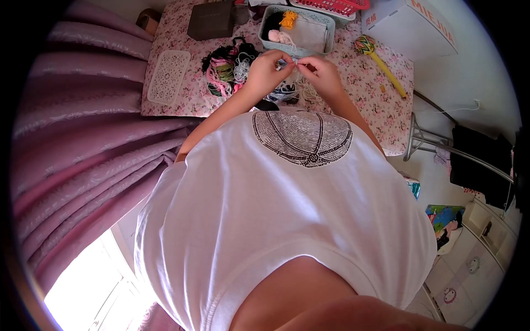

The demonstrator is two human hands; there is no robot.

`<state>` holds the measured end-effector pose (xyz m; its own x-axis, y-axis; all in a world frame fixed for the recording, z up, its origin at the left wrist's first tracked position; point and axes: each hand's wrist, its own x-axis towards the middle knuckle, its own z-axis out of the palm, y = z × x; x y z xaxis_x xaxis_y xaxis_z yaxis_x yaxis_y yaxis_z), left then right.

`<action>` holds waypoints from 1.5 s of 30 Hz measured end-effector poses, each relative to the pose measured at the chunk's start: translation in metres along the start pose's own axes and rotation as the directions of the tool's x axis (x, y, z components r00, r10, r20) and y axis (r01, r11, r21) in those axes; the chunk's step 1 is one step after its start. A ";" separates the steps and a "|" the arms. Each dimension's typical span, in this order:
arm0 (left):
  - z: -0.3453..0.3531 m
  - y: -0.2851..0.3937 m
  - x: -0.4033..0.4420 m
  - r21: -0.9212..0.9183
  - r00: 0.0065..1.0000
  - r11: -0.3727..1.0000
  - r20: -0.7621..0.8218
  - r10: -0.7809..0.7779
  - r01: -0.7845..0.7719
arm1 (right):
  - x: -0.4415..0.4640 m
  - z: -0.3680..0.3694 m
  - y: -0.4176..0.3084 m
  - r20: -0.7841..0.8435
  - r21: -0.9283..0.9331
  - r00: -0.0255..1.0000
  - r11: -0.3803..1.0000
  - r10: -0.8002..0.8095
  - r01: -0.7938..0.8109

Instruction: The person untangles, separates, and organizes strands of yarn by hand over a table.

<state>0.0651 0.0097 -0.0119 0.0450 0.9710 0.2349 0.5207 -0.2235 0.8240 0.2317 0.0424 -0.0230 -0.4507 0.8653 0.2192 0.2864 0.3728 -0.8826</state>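
Observation:
My left hand [269, 71] and my right hand [320, 76] meet fingertip to fingertip above the near side of the table. Each is closed in a pinch on a pale strand of yarn, its ends too fine to follow. Below and between them lie loose white and dark blue yarn strands [285, 92]. Left of my left hand is a tangled heap of pink, green, black and white yarn [223, 71]. Just beyond my fingers stands a pale blue plastic basket [329, 39] holding an orange yarn bundle [289, 19], a light pink yarn ball [280, 37] and black yarn.
A flowered cloth covers the table [375, 110]. On it are a white lattice tray [169, 77], a dark box [211, 20], a red basket [337, 5], a white carton [408, 27] and a yellow stick with a patterned head [386, 71]. Purple curtains [94, 121] hang at left.

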 end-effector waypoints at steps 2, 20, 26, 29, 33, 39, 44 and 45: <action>0.004 -0.002 0.000 0.049 0.997 0.997 -0.042 0.063 -0.061 | 0.000 0.002 0.000 -0.024 -0.046 0.999 0.999 -0.027 0.026; 0.014 -0.005 -0.005 0.274 0.997 0.962 0.073 -0.035 0.014 | -0.005 0.014 -0.004 -0.131 -0.203 0.990 0.979 -0.047 0.020; 0.018 -0.007 -0.005 0.241 0.999 0.970 0.042 0.033 -0.043 | -0.007 0.016 -0.002 -0.169 -0.241 0.985 0.970 -0.024 -0.018; 0.018 -0.009 -0.004 0.273 0.999 0.962 0.029 -0.024 0.015 | -0.007 0.016 -0.003 -0.171 -0.269 0.984 0.963 -0.042 -0.005; 0.013 -0.020 -0.002 0.203 0.998 0.978 -0.015 -0.055 0.057 | -0.004 0.012 -0.002 -0.215 -0.186 0.974 0.976 0.075 -0.116; 0.012 -0.009 0.001 0.098 0.997 0.994 0.050 -0.054 0.049 | -0.004 0.012 -0.005 -0.178 -0.112 0.982 0.990 0.068 -0.089; 0.015 -0.016 -0.001 0.121 0.997 0.992 0.056 -0.051 0.044 | -0.005 0.014 -0.005 -0.178 -0.207 0.983 0.975 0.039 -0.076; 0.016 -0.016 -0.001 0.114 0.997 0.992 0.059 -0.052 0.045 | -0.006 0.013 -0.005 -0.171 -0.225 0.985 0.972 0.035 -0.074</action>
<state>0.0705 0.0133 -0.0341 0.0683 0.9847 0.1606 0.6161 -0.1682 0.7695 0.2222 0.0312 -0.0250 -0.2891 0.9224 0.2560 0.5016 0.3737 -0.7802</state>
